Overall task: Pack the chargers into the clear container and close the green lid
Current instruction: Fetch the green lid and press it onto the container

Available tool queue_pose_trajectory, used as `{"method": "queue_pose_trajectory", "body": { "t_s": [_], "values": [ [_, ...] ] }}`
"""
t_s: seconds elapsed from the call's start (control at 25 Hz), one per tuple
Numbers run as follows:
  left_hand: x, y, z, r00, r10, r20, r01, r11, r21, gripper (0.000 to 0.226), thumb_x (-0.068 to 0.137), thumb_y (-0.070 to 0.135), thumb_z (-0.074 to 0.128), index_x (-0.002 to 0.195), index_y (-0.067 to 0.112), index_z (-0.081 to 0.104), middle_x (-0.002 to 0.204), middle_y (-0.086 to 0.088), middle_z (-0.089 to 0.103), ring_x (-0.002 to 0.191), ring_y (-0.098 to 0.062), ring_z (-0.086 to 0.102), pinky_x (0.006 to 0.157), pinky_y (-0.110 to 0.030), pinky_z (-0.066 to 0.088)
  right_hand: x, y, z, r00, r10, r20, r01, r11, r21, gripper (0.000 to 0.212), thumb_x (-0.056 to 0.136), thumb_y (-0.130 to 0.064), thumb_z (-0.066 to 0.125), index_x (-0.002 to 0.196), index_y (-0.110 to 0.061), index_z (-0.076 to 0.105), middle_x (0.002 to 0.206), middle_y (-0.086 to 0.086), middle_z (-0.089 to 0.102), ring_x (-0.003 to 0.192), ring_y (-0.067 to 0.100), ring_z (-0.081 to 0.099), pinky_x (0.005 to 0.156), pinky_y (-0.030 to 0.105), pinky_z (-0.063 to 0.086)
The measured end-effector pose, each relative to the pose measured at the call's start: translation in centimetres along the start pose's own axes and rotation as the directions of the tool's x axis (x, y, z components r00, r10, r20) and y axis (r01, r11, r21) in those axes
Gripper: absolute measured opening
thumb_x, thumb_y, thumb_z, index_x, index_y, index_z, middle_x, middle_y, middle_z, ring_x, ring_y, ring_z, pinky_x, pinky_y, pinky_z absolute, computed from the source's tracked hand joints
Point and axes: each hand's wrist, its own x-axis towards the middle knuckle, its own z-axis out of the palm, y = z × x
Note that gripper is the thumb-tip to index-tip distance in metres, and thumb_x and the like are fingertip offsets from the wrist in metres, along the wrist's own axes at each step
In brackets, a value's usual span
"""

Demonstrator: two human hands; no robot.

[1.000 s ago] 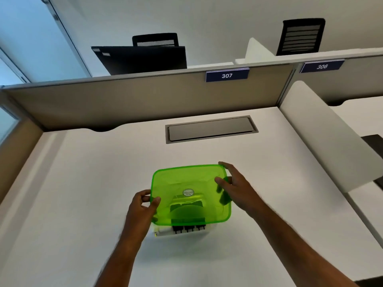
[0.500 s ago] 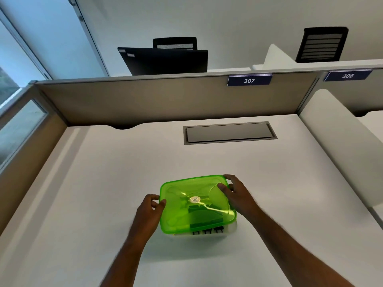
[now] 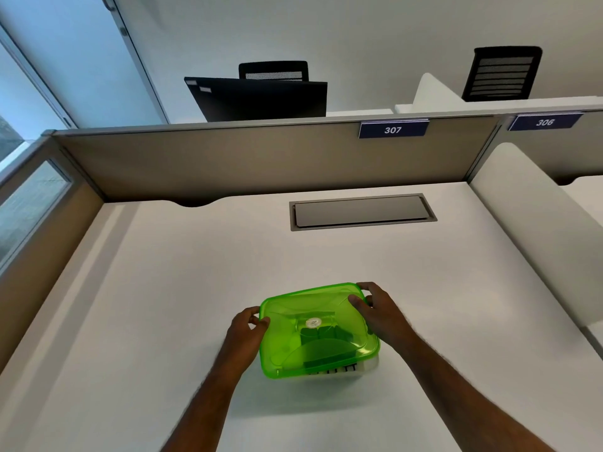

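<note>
The green lid [image 3: 318, 329] is gripped at opposite edges by left hand [image 3: 244, 337] and right hand [image 3: 380, 316] fingers, atop the clear container [image 3: 367, 367].

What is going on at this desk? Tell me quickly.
A person is fitting a translucent green plastic lid onto a clear plastic container on the white desk. The left hand grips the lid's left edge and the right hand holds its far right corner. Dark chargers show through the lid, already inside. The lid sits on top, but whether it has fully snapped shut cannot be told.
</note>
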Motion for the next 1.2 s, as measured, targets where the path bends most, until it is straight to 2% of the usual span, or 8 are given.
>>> {"method": "queue_pose_trajectory", "body": {
  "t_s": [0.12, 0.28, 0.48, 0.64, 0.84, 0.92, 1.0, 1.2],
  "values": [
    [0.5, 0.6, 0.2, 1.000, 0.008, 0.005, -0.008, 1.000, -0.020, 0.025, 0.097, 0.016, 0.063, 0.122, 0.016, 0.064, 0.107, -0.014, 0.066, 0.103, -0.039, 0.065, 0.086, -0.055, 0.056, -0.1, -0.1, -0.4, 1.000, -0.012, 0.010, 0.012, 1.000, 0.006, 0.028, 0.096, -0.038, 0.067, 0.119, -0.027, 0.055, 0.090, 0.017, 0.071, 0.066, 0.021, 0.067, 0.046, 0.030, 0.052],
    [1.0, 1.3, 0.0, 0.997, -0.046, 0.057, 0.049, 0.997, -0.051, 0.021, 0.098, 0.016, 0.061, 0.119, 0.014, 0.062, 0.109, -0.018, 0.065, 0.095, -0.032, 0.064, 0.077, -0.047, 0.057, -0.3, 0.1, -0.8, 1.000, -0.008, 0.001, 0.008, 1.000, -0.004, 0.025, 0.095, -0.028, 0.070, 0.114, -0.019, 0.057, 0.076, 0.009, 0.061, 0.050, 0.006, 0.061, 0.044, 0.023, 0.049],
    [1.0, 2.1, -0.3, 0.998, -0.016, 0.068, 0.018, 1.000, -0.022, 0.021, 0.096, 0.012, 0.063, 0.116, 0.018, 0.064, 0.106, -0.013, 0.066, 0.095, -0.031, 0.066, 0.077, -0.055, 0.059, -0.5, -0.2, -0.9, 1.000, 0.015, 0.006, -0.015, 0.999, 0.038, 0.020, 0.095, -0.021, 0.069, 0.111, -0.015, 0.059, 0.074, 0.008, 0.061, 0.049, 0.010, 0.062, 0.046, 0.025, 0.051],
    [1.1, 2.4, -0.3, 0.997, -0.002, 0.083, 0.003, 1.000, -0.010, 0.022, 0.096, 0.014, 0.064, 0.117, 0.022, 0.065, 0.105, -0.013, 0.066, 0.102, -0.036, 0.067, 0.075, -0.052, 0.060, -0.6, -0.3, -1.0, 0.999, 0.037, -0.017, -0.035, 0.997, 0.067, 0.016, 0.096, -0.020, 0.068, 0.106, -0.014, 0.058, 0.076, 0.009, 0.063, 0.052, 0.013, 0.061, 0.049, 0.028, 0.052],
    [1.1, 2.5, -0.2, 0.995, 0.017, 0.100, -0.022, 0.999, 0.044, 0.022, 0.098, 0.017, 0.062, 0.119, 0.024, 0.062, 0.108, -0.012, 0.065, 0.103, -0.035, 0.066, 0.080, -0.053, 0.059, -0.6, -0.2, -1.0, 0.996, 0.082, -0.032, -0.079, 0.994, 0.078, 0.014, 0.096, -0.021, 0.064, 0.102, -0.010, 0.057, 0.080, 0.008, 0.063, 0.054, 0.006, 0.057, 0.048, 0.022, 0.047],
    [1.2, 2.7, -0.2, 0.993, 0.016, 0.117, -0.025, 0.997, 0.073, 0.024, 0.099, 0.018, 0.060, 0.122, 0.024, 0.061, 0.112, -0.012, 0.063, 0.106, -0.033, 0.064, 0.081, -0.049, 0.058, -0.6, -0.3, -1.0, 0.995, 0.087, -0.045, -0.084, 0.994, 0.072, 0.014, 0.098, -0.022, 0.062, 0.102, -0.009, 0.058, 0.078, 0.007, 0.062, 0.052, 0.004, 0.056, 0.046, 0.020, 0.045],
    [1.3, 3.0, -0.2, 0.990, 0.002, 0.139, -0.016, 0.995, 0.096, 0.027, 0.099, 0.017, 0.058, 0.125, 0.024, 0.060, 0.115, -0.012, 0.061, 0.103, -0.030, 0.064, 0.074, -0.040, 0.057, -0.6, -0.3, -1.0, 0.995, 0.090, -0.048, -0.085, 0.992, 0.094, 0.014, 0.099, -0.022, 0.061, 0.101, -0.008, 0.059, 0.074, 0.007, 0.061, 0.045, 0.001, 0.056, 0.042, 0.018, 0.046],
    [1.8, 3.8, 0.1, 0.988, -0.017, 0.154, 0.000, 0.994, 0.109, 0.025, 0.098, 0.011, 0.054, 0.118, 0.021, 0.063, 0.106, -0.011, 0.061, 0.087, -0.023, 0.060, 0.065, -0.029, 0.048, -0.7, -0.4, -0.9, 0.992, 0.126, -0.031, -0.121, 0.985, 0.120, 0.016, 0.099, -0.019, 0.058, 0.100, -0.003, 0.056, 0.073, 0.007, 0.056, 0.056, 0.017, 0.054, 0.053, 0.032, 0.048]
  ]
}}
